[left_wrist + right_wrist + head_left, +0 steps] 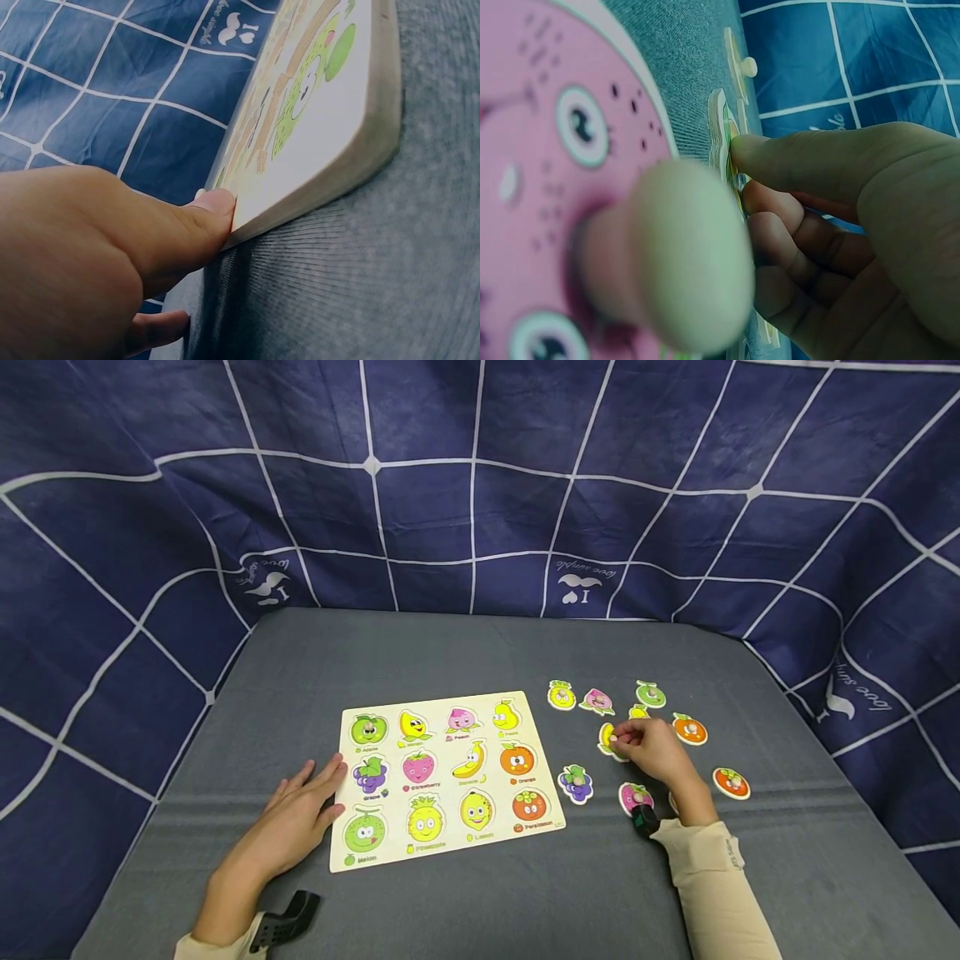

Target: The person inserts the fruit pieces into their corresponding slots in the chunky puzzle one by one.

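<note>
A pale fruit puzzle board point(453, 837), printed with rows of labelled fruits, lies flat on the table. My left hand point(294, 818) rests at its left side, fingers straight and spread; in the left wrist view the thumb point(187, 229) touches the board's edge. To the right of the board, my right hand point(658, 752) pinches a yellow fruit puzzle piece point(606, 740) between thumb and fingertips. Those fingers partly cover the piece. A pink strawberry piece point(632, 795) lies beneath the right wrist, its round knob point(694, 255) large in the right wrist view.
Around the right hand lie a grape piece point(576, 783), a pineapple piece point(561, 695), a peach piece point(597, 701), a melon piece point(651, 694), an orange piece point(689, 729) and a persimmon piece point(731, 783). A blue checked cloth point(427, 510) rises behind the grey table point(450, 652).
</note>
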